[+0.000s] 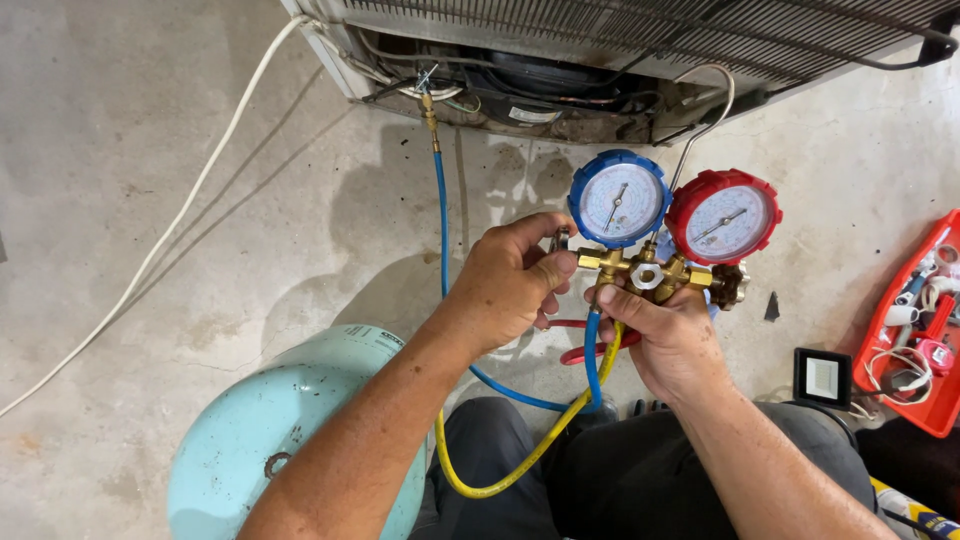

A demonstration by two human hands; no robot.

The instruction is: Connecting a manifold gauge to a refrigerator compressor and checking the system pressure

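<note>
The manifold gauge set (660,262) sat raised over the concrete floor (150,150), just before the appliance's open rear. My left hand (508,285) was pinched on the brass valve end under the blue gauge (619,198); my right hand (668,340) was curled beneath the body. I judged small turns best, the body braced, both dials facing me.

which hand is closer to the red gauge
Right. The right hand grips the brass manifold just below the red gauge; the left hand is off to its left, past the blue gauge.
</note>
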